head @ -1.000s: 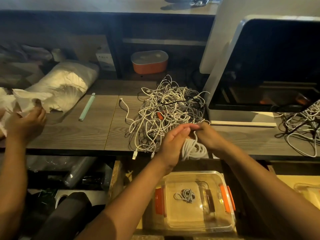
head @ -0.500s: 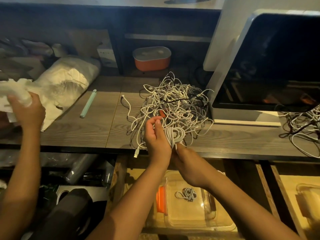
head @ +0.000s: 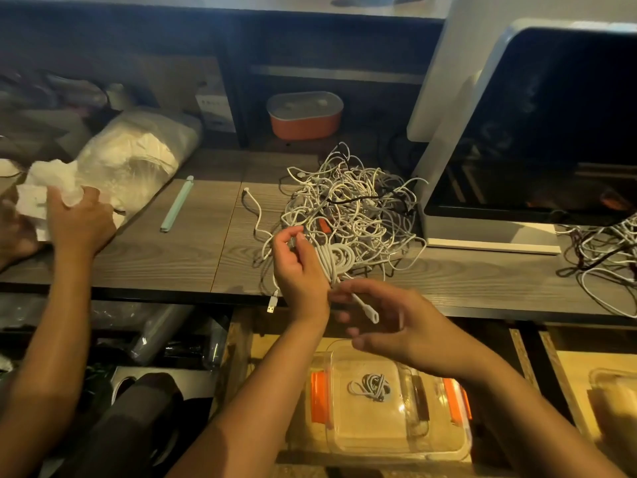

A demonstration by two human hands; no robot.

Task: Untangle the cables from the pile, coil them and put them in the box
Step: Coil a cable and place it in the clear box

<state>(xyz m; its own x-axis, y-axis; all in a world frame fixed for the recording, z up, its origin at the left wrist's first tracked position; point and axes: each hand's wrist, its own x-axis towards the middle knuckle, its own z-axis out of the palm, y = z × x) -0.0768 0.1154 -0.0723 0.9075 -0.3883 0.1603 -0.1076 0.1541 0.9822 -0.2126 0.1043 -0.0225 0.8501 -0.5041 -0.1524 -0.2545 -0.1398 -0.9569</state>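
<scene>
- Three hands are in view: my left hand (head: 298,267) and right hand (head: 396,326), plus another person's hand (head: 81,222) at nine o'clock.
- My left hand is closed round a coiled white cable (head: 336,258) near the front edge of the desk (head: 193,257). My right hand, just below, is loose with spread fingers, the cable's plug end (head: 370,313) lying across them; it is blurred, so I cannot tell whether it pinches the plug.
- Two cable piles: the main pile (head: 351,205) at twelve o'clock from my hands, touching the coil, and a second pile (head: 606,250) at three o'clock by the frame edge.
- Two clear boxes sit below the desk: the one with orange clips (head: 389,401) at six o'clock holds one small coiled cable (head: 370,391); another (head: 613,401) shows partly at four o'clock.
- One USB plug (head: 272,303) hangs over the desk's front edge.
- Bare desk lies between the main pile and a pale green strip (head: 177,205) at ten o'clock; a monitor (head: 537,132) hems in the pile's right side.
- The other hand grips crumpled white paper (head: 48,188) beside one plastic-wrapped bundle (head: 138,157).
- No writing is legible.
</scene>
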